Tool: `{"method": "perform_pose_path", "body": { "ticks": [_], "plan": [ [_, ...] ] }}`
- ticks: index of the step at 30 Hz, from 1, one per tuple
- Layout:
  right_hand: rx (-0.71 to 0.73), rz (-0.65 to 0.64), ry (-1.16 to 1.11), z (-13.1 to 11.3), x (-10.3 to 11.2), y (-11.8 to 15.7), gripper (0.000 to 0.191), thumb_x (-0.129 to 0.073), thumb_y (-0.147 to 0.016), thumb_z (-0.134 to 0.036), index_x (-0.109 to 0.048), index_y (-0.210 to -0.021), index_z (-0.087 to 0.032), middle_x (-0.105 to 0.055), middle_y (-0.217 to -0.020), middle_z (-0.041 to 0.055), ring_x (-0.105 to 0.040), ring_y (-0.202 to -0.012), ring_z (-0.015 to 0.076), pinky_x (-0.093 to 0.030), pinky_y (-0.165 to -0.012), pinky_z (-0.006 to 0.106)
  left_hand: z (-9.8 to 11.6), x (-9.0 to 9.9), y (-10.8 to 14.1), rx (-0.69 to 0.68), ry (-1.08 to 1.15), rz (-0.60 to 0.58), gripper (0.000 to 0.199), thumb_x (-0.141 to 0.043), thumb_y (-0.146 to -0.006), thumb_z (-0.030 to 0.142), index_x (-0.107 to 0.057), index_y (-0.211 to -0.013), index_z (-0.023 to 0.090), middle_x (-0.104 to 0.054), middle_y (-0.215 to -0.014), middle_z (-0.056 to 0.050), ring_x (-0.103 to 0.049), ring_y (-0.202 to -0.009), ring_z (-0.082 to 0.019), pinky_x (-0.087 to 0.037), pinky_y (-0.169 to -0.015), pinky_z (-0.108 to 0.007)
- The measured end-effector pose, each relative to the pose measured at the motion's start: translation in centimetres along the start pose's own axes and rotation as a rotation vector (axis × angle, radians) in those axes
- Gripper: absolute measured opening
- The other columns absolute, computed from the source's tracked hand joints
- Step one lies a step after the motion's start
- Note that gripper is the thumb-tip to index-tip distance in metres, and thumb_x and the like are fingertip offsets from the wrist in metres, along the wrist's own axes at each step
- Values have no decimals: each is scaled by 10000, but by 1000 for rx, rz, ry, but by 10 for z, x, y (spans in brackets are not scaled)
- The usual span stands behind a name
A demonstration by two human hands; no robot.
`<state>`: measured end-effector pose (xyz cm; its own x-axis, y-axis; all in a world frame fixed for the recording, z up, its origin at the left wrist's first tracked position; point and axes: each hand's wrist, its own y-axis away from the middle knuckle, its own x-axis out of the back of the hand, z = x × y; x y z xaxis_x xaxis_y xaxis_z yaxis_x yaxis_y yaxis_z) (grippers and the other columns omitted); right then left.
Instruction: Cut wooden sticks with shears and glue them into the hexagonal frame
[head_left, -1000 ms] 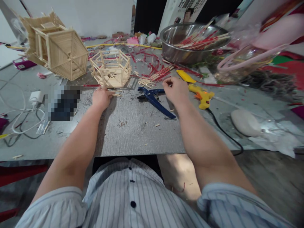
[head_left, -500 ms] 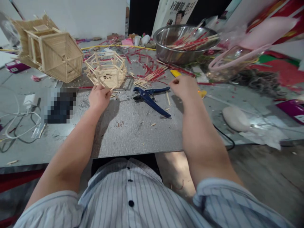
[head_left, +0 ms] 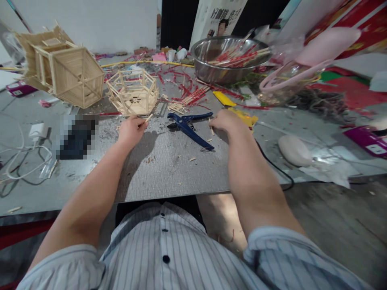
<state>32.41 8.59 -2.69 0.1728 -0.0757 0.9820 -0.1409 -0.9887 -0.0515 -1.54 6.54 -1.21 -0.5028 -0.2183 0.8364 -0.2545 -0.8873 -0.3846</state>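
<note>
My left hand (head_left: 132, 131) pinches a short wooden stick (head_left: 149, 118) between thumb and fingers, just in front of an open six-sided stick frame (head_left: 133, 94). Its fingers are closed. Over on the right, my right hand (head_left: 226, 121) has its closed fingertips at the upper end of another wooden stick (head_left: 212, 128) on the grey mat (head_left: 169, 173). Between the hands lies a blue hand cutter (head_left: 190, 131) with its handles spread. Beyond my right hand is a yellow packet (head_left: 223, 98), and a second yellow wrapper (head_left: 246, 117) lies beside the wrist.
A larger stick-built lantern shape (head_left: 77, 76) lies tilted at the left. At the back, a steel bowl (head_left: 229, 72) holds red and plain sticks. Red scraps (head_left: 187, 82) and a stick pile (head_left: 177, 108) lie behind the cutter. A phone (head_left: 77, 139) and charger (head_left: 38, 131) sit left.
My right hand has come down and toward me, bringing its fingertips to the stick beside the cutter. My left hand has shifted slightly right and nearer, still pinching its stick.
</note>
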Motion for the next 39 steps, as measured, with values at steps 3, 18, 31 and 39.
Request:
{"method": "perform_pose_path", "body": {
  "ticks": [3, 18, 31, 39],
  "plan": [
    [-193, -188, 67, -15, 18, 9, 134, -625, -728, -219, -679, -628, -149, -615, -566, 97, -643, -701, 247, -468, -635, 343, 3, 1, 1, -21, 45, 12, 260, -549, -822, 290, -628, -607, 167, -489, -633, -28, -411, -597, -138, -273, -583, -273],
    [143, -53, -863, -63, 39, 48, 155, -611, -811, -211, -572, -662, -191, -603, -565, -16, -479, -428, 73, -382, -459, 225, 27, -4, 8, 309, 787, -77, 226, -638, -797, 354, -724, -760, 148, -365, -471, 64, -303, -460, -64, -239, -468, -214],
    [298, -353, -1346, -126, -19, 68, 291, -751, -738, -381, -523, -735, -201, -601, -566, -48, -575, -423, 102, -454, -417, 226, 39, -14, 14, 472, 1165, -268, 148, -683, -804, 277, -719, -774, 136, -538, -548, 41, -496, -474, -49, -466, -505, -191],
    [350, -377, -1293, -130, -24, 71, 346, -772, -665, -464, -563, -745, -201, -651, -619, -11, -604, -515, 124, -488, -480, 256, 44, -14, 18, 421, 1112, -337, 138, -649, -833, 238, -728, -911, 156, -666, -648, 0, -602, -534, -77, -510, -555, -205]
  ]
}}
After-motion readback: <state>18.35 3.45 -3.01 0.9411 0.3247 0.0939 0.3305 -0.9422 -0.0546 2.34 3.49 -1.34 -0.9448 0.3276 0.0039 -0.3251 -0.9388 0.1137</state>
